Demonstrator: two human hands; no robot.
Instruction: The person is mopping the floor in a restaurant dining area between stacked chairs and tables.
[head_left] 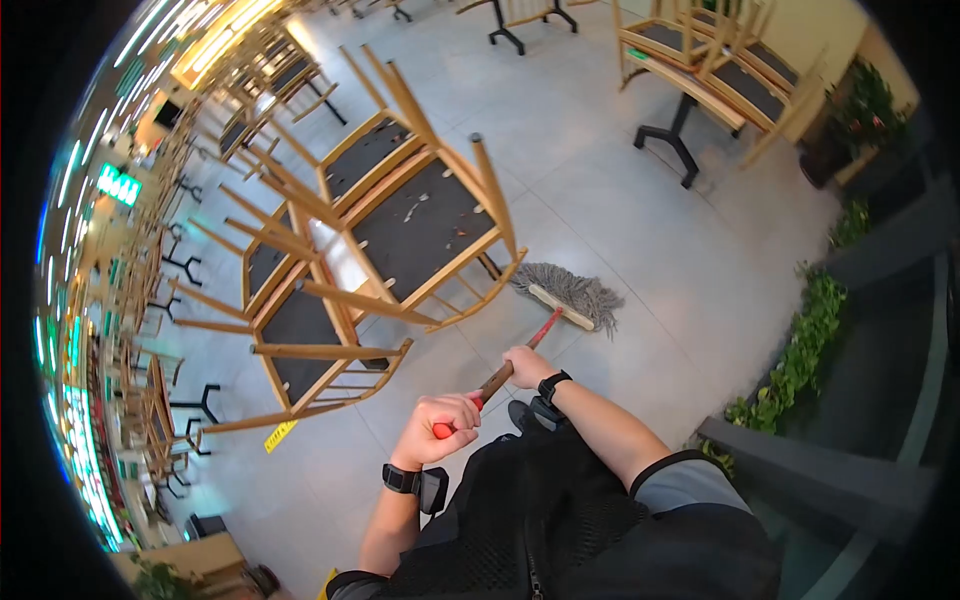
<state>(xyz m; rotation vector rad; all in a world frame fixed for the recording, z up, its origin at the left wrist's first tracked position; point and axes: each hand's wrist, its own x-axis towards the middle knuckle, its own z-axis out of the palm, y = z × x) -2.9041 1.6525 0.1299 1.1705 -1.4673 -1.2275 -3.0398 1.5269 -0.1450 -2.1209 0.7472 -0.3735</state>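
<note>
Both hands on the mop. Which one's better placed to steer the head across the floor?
Right, probably. The right hand grips the mop handle lower, nearer the mop head; the left hand holds the top end.

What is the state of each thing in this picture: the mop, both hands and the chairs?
Mop: head spread flat on the floor, handle tilted.
Left hand: closed around the top end of the handle.
Right hand: closed around the handle, lower down.
Chairs: upside down on tables, legs up.
</note>
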